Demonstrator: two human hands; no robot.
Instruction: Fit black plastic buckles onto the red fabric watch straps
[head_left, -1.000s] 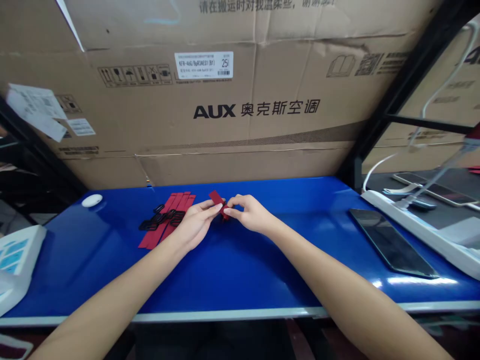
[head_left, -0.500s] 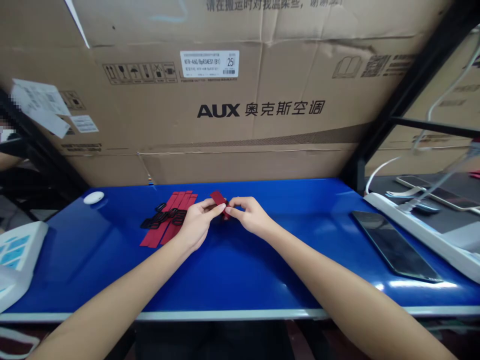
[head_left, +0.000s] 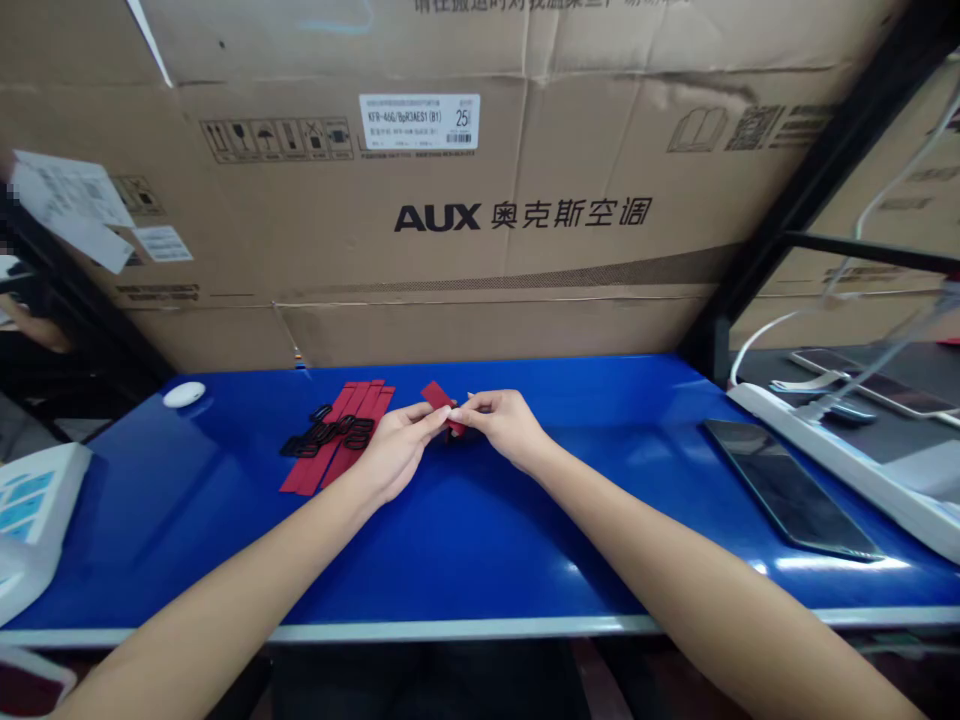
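A short red strap is pinched between both hands just above the blue table. My left hand is closed on it from the left, thumb on top. From the right, my right hand pinches the same strap with thumb and forefinger, and the two thumbs nearly meet. A small dark piece shows under the fingers, too hidden to name. Left of my left hand lie several flat red straps side by side. Several black plastic buckles rest in a loose pile on top of them.
The blue table runs up to a big cardboard box. At the right lie a dark phone and a white power strip. A white round object and a white device sit at the left. Another person's arm shows far left.
The fingers have shifted slightly on the strap, with the right thumb now closer to the left thumb. The straps and buckles on the table have not moved.
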